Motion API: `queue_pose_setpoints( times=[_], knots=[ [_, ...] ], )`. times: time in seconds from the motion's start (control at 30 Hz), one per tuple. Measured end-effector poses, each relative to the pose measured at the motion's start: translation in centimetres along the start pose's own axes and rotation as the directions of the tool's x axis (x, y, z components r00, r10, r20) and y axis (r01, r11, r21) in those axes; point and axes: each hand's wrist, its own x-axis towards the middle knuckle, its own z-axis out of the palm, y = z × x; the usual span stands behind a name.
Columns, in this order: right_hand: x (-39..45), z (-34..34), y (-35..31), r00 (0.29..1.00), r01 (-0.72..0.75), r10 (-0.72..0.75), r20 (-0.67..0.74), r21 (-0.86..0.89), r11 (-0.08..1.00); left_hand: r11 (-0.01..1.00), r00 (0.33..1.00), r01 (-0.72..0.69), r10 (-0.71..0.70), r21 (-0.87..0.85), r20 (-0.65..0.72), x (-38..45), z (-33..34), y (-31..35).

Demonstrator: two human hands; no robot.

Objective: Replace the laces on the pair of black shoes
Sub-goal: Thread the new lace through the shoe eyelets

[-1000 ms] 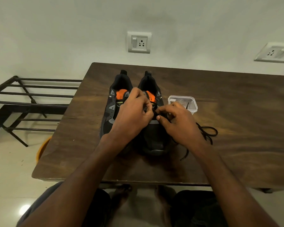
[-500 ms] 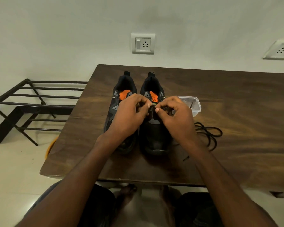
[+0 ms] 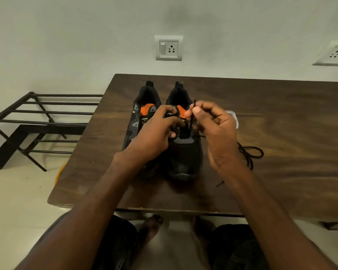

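Two black shoes with orange insoles stand side by side on the dark wooden table [image 3: 281, 117], toes toward me. My left hand [image 3: 154, 135] lies across the left shoe [image 3: 139, 114] and grips the tongue area of the right shoe [image 3: 185, 152]. My right hand [image 3: 217, 129] pinches the end of a black lace [image 3: 191, 121] and holds it raised above the right shoe's eyelets. The rest of that lace [image 3: 250, 154] lies in loose loops on the table right of the shoe.
A small clear plastic container [image 3: 233, 117] sits behind my right hand, mostly hidden. A black metal rack [image 3: 47, 121] stands on the floor to the table's left. Wall sockets [image 3: 169, 48] are above the table. My knees and feet show below the table's near edge.
My right hand has lifted up and away from the eyelets, drawing the lace end upward. My left hand stays on the right shoe's tongue. The camera view shifted slightly.
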Motion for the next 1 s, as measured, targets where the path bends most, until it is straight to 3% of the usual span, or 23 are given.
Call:
queue_pose_setpoints(
  times=[0.07, 0.13, 0.23, 0.33, 0.67, 0.87, 1.0],
  knots=[
    [0.1, -0.3, -0.4, 1.000, 0.026, -0.025, -0.014, 0.086, 0.996, 0.999, 0.999, -0.009, 0.007, 0.046, 0.041, 0.0, -0.1, 0.1],
    [0.3, -0.7, 0.0, 0.993, 0.115, -0.118, -0.003, -0.168, 0.979, 0.997, 0.999, -0.021, 0.018, 0.068, 0.047, -0.1, -0.1, 0.1],
    [0.2, -1.1, 1.5, 0.960, 0.272, -0.235, 0.150, -0.686, 0.675, 0.998, 1.000, -0.010, 0.009, 0.067, 0.019, 0.1, -0.1, 0.1],
    [0.0, -1.1, 2.3, 0.974, 0.224, -0.147, 0.172, -0.824, 0.520, 0.998, 1.000, -0.011, 0.013, 0.057, -0.025, 0.2, -0.2, 0.2],
    [0.2, 0.6, 3.0, 0.997, 0.074, -0.068, 0.041, -0.780, 0.621, 0.999, 0.999, 0.038, -0.038, 0.003, -0.032, 0.6, -0.4, -0.5],
    [1.1, -0.8, 2.7, 0.988, 0.005, 0.121, 0.100, -0.792, 0.611, 0.999, 0.999, 0.039, -0.040, -0.030, -0.037, 0.7, -0.3, -0.6],
    [0.3, 0.2, 2.9, 0.997, -0.056, 0.073, -0.010, -0.741, 0.669, 0.999, 0.998, 0.044, -0.045, -0.023, -0.046, 0.8, -0.3, -0.6]
  ],
)
